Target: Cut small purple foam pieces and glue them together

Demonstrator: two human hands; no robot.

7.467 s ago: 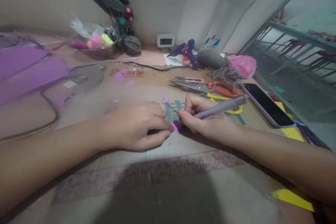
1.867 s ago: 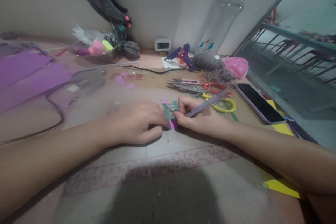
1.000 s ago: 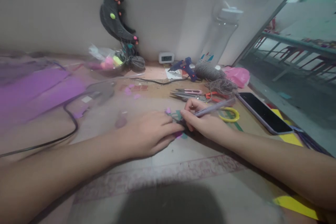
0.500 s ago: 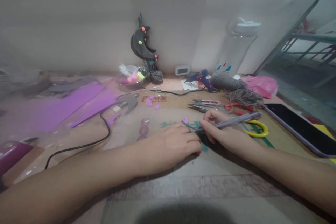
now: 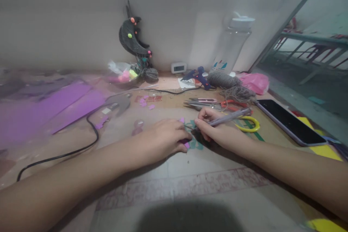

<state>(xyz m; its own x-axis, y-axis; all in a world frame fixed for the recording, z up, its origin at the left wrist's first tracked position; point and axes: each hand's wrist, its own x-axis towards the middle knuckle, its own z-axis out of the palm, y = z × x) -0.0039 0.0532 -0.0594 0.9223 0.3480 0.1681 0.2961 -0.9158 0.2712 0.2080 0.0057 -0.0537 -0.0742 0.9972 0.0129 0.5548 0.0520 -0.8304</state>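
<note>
My left hand (image 5: 165,136) rests on the table with its fingers bent and pressed around a small purple paper piece (image 5: 186,144), most of it hidden under the fingers. Just to the right, my right hand (image 5: 214,127) grips a slim greyish-purple pen (image 5: 230,116), its rear end pointing up and right. The working end is hard to make out near a thin dark line between the hands. Another purple scrap (image 5: 182,120) lies beyond my left fingertips. Green printed marks (image 5: 197,145) show on the surface between both hands.
Behind my right hand lie snips (image 5: 202,100), red-handled pliers (image 5: 231,106) and a yellow scissor handle (image 5: 251,124). A blue glue gun (image 5: 199,77), grey yarn (image 5: 224,79) and a bottle (image 5: 233,47) stand farther back. A phone (image 5: 290,121) is right; purple sheets (image 5: 54,105) and a black cable (image 5: 54,158) are left.
The view has shifted, so the scene sits farther left and slightly higher. My left fingers have drawn back from the pen, and the purple piece now shows beneath them. The right hand keeps its grip.
</note>
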